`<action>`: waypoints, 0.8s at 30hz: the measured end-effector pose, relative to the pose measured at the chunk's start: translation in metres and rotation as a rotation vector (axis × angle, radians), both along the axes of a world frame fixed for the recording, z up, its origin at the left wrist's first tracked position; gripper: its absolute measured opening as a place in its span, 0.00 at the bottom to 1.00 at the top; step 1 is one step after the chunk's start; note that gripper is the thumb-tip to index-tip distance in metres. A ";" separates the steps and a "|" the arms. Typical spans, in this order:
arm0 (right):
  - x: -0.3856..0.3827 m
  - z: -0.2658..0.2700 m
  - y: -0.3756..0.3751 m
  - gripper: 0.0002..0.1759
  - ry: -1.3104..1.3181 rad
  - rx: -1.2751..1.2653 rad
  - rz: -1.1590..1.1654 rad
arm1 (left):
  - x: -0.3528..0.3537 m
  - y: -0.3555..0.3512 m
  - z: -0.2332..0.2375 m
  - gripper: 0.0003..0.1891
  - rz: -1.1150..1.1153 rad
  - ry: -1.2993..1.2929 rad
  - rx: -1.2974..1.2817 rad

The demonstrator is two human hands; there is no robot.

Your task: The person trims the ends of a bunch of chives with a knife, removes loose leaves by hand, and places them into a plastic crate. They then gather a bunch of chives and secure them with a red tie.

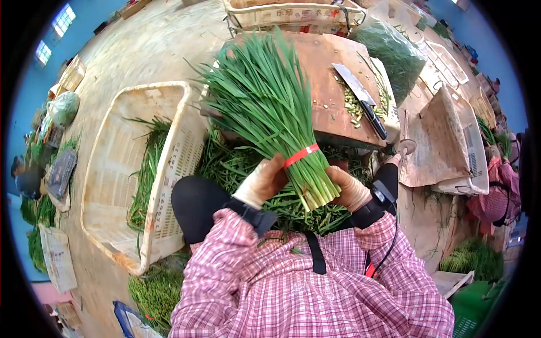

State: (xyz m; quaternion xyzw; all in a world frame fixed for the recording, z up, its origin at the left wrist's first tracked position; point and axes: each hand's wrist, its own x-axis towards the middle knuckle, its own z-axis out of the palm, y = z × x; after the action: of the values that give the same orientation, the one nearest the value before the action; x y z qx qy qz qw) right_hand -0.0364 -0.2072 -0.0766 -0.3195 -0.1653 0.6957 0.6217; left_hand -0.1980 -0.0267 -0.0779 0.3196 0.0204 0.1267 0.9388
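A thick bunch of garlic chives [273,101] is held over my lap, its leaves fanning away from me across the left part of a wooden board [318,62]. A red band [301,156] circles the bunch near its pale cut ends. My left hand [264,181], wrapped in white tape, is closed on the stems' left side just below the band. On the other side, my right hand [346,188] grips near the cut ends, with its fingers partly hidden. A knife [354,85] with a black handle lies on the board beside chopped stem bits [353,107].
At my left stands a white plastic crate [174,158] with some chives inside. Loose greens [225,160] lie below the board and on my lap. Behind the board are another crate [293,16] and a clear bag of greens [391,53]. Another person [496,194] is at the right.
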 end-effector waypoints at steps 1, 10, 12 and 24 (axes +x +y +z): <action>-0.004 0.001 -0.002 0.31 -0.006 -0.005 0.019 | 0.005 -0.005 -0.005 0.40 0.044 0.046 -0.024; -0.023 0.082 -0.004 0.53 -1.100 -0.315 -0.236 | 0.010 -0.032 0.021 0.33 0.540 0.359 0.168; -0.044 0.083 0.010 0.56 -1.379 -0.094 -0.310 | 0.009 -0.044 0.039 0.38 0.580 0.257 0.325; -0.030 0.068 -0.018 0.34 -0.485 0.113 -0.113 | -0.007 -0.009 0.018 0.39 0.006 -0.141 0.010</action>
State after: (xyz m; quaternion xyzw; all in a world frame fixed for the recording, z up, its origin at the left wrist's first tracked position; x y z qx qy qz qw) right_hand -0.0660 -0.2250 -0.0084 -0.4504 -0.3302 0.5524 0.6188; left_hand -0.2045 -0.0352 -0.0600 0.3143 -0.0453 0.1520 0.9360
